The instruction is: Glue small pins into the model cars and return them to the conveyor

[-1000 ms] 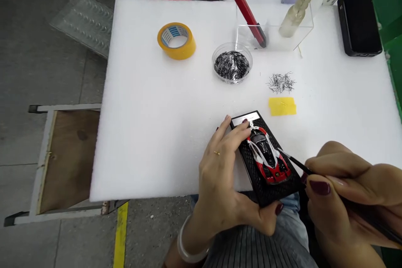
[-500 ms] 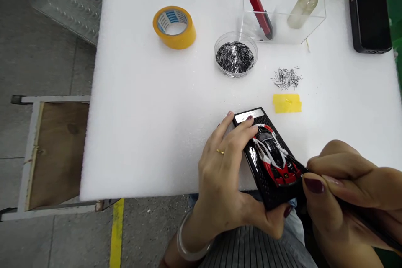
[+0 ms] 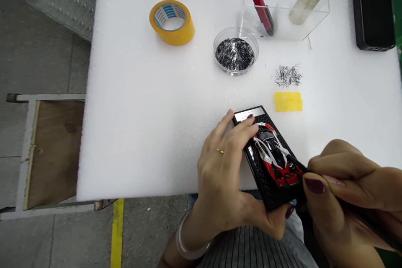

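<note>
My left hand (image 3: 222, 171) grips a black display base (image 3: 273, 199) that carries a model car (image 3: 273, 155) in red, white and black. Its fingertips press on the base's far end and the car's edge, and the thumb holds the near end. In my right hand (image 3: 342, 192) slim black tweezers (image 3: 297, 162) are pinched between thumb and fingers. Their tip touches or hovers just over the car's side; which of the two I cannot tell. Whether anything sits in the tip is too small to see. The base is tilted at the near edge of the white foam-topped table (image 3: 141, 134).
Beyond the base lie a yellow tape piece (image 3: 288, 101), loose black slivers (image 3: 287, 76) and a clear dish (image 3: 235, 52) full of them. Further back are a tape roll (image 3: 172, 23), a clear box (image 3: 282, 25) with a red cutter (image 3: 257, 0), and a black device (image 3: 373, 14).
The view has shifted slightly, so the table things sit a little higher in the picture. Both hands keep almost the same pose on the base and tweezers.
</note>
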